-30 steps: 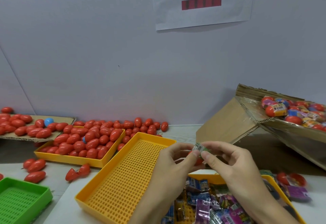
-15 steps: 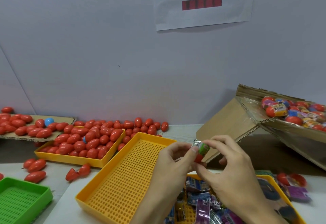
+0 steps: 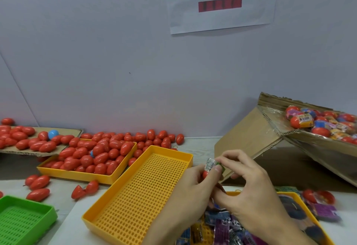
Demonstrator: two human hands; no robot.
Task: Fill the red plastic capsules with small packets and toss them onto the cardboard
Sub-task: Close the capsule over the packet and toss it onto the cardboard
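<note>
The left hand (image 3: 190, 185) pinches a red capsule (image 3: 205, 174), of which only a sliver shows between its fingertips, open end facing up toward the other hand. The right hand (image 3: 249, 188) sits just beside it, thumb and forefinger curled round a small packet (image 3: 212, 164) and pressing it down at the capsule's mouth. The packet stands roughly upright, its long axis close to in line with the capsule, its upper end well clear above the fingers; how far the lower end has entered cannot be told, since the fingers hide the rim. The move in hand looks like a straight push down along that axis, the right hand driving and the left bracing from below. The cardboard (image 3: 251, 140) with filled capsules lies up and to the right, nearer the right hand. More packets (image 3: 222, 227) lie directly beneath both hands, and an empty-looking yellow tray (image 3: 135, 196) sits just left of the left hand.
</note>
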